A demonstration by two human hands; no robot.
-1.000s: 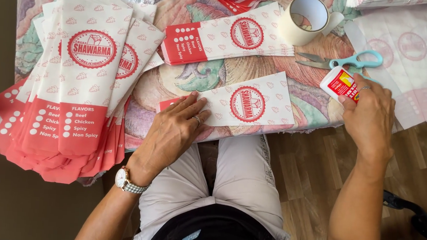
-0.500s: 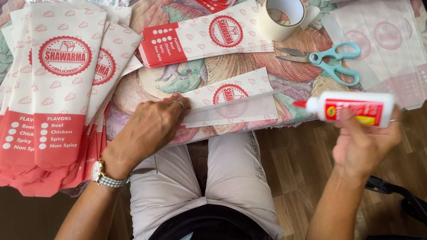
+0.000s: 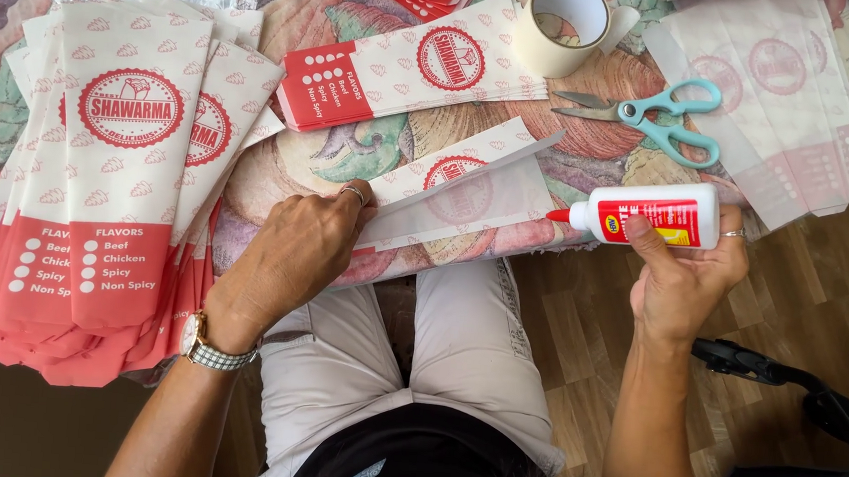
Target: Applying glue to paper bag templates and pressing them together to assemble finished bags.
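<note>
A seated person works at a tabletop (image 3: 280, 174) covered in a flowered cloth, seen from above. The left hand (image 3: 294, 254) presses down on the near left end of a flat white-and-red paper food bag (image 3: 458, 186), its fingers (image 3: 352, 204) curled over the bag's edge and pinning it to the cloth; a ring sits on one finger and a metal wristwatch (image 3: 206, 345) on the wrist. The bag lies at the near edge of the tabletop, its flap lifted open toward the right. The right hand (image 3: 686, 277) is clenched around a white plastic glue bottle with a red label (image 3: 655, 215), held sideways just past the tabletop's near edge, its red nozzle pointing left at the bag's open flap, close to it but not touching. Farther back lie teal-handled scissors (image 3: 652, 120), a roll of beige tape (image 3: 564, 24) and another printed paper bag (image 3: 412, 63). A fanned stack of finished bags (image 3: 114, 187) fills the left side; paler, reversed bags (image 3: 782, 104) lie at the far right.
</note>
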